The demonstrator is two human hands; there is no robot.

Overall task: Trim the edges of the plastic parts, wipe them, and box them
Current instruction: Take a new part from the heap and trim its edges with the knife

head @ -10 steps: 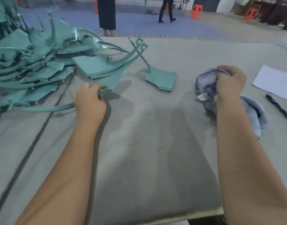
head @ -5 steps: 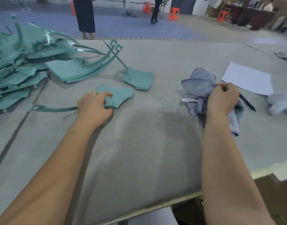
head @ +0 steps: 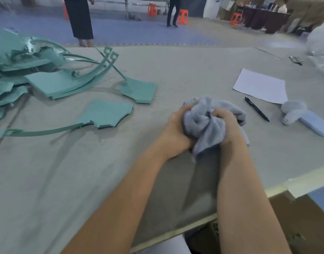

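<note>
While both hands bunch the cloth, lines read:
Grip: left hand (head: pixel 177 132) and right hand (head: pixel 224 125) both clench the grey cloth (head: pixel 205 120).
Part: teal plastic part (head: pixel 104 114), flat panel with curved strip, lies left of cloth, untouched.
Risk: loose wad may snag its jagged edge.

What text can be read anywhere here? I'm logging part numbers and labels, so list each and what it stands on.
None can be read.
White paper sheet: looks blank from here.
Black pen: any print too small to read.
Teal plastic parts: no markings visible.
Grey cloth gripped by both hands: no tag showing.
</note>
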